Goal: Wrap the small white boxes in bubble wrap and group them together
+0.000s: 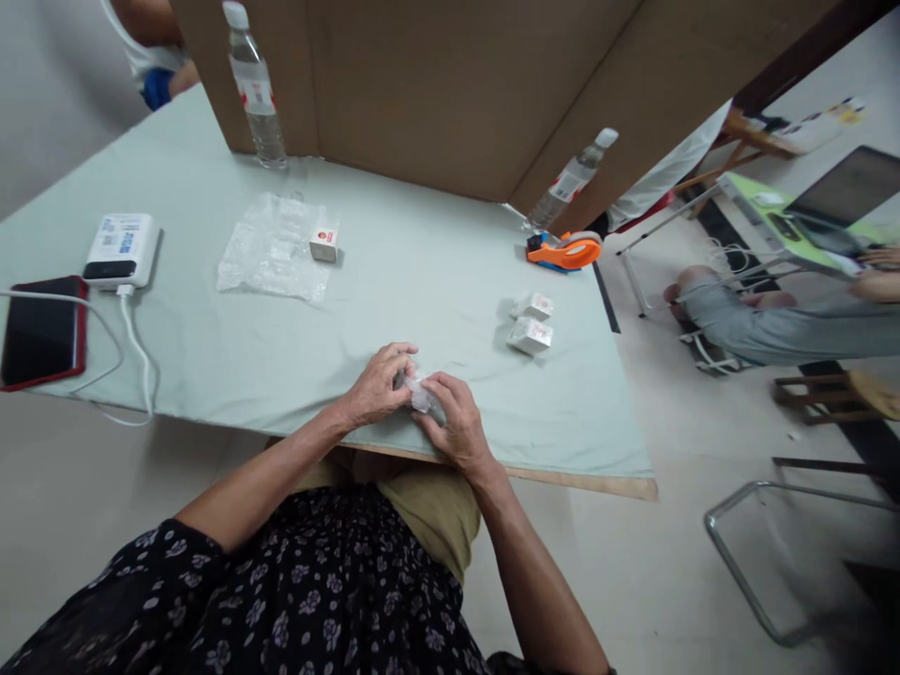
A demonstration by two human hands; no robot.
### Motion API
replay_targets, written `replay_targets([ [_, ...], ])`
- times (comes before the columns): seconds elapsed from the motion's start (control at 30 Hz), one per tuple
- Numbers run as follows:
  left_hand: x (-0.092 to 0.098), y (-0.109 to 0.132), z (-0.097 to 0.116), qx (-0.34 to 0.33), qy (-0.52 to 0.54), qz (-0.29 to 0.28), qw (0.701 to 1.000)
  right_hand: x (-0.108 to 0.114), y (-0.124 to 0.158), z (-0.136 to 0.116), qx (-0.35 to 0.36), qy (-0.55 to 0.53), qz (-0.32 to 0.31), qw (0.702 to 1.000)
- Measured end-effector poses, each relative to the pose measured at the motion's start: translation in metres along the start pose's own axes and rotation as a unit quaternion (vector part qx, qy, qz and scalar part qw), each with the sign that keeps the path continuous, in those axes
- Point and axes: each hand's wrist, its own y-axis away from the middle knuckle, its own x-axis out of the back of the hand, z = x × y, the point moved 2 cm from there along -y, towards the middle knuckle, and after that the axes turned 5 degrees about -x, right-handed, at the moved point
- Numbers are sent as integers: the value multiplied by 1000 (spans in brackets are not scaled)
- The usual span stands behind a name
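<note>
My left hand point(378, 384) and my right hand point(456, 422) meet at the near edge of the pale green table point(422, 272). Both pinch a small clear-wrapped white packet point(420, 392) between their fingers; most of it is hidden by them. Two small white boxes with red marks point(532, 323) lie to the right of my hands. A third small box point(324, 245) sits on a sheet of clear plastic bags point(271, 246) farther back on the left.
An orange tape dispenser point(566, 251) and two water bottles point(254, 84) point(571, 178) stand by a cardboard screen point(450, 84). A white power bank point(123, 247) and a cabled phone point(42, 330) lie far left. Another person sits at right point(773, 323).
</note>
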Motion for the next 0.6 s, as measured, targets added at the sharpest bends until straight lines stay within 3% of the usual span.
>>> replay_targets([
  [0.13, 10, 2, -2, -7, 23, -27, 999, -1, -8, 3, -7, -6, 17, 1000],
  [0.27, 26, -3, -5, -21, 42, -99, 994, 10, -31, 17, -34, -71, -34, 996],
  [0.43, 21, -20, -16, 39, 114, -82, 989, 12, -59, 34, -100, -153, -108, 977],
  [0.6, 10, -27, -25, 88, 204, -56, 973, 4, -56, 32, -143, -179, -82, 970],
])
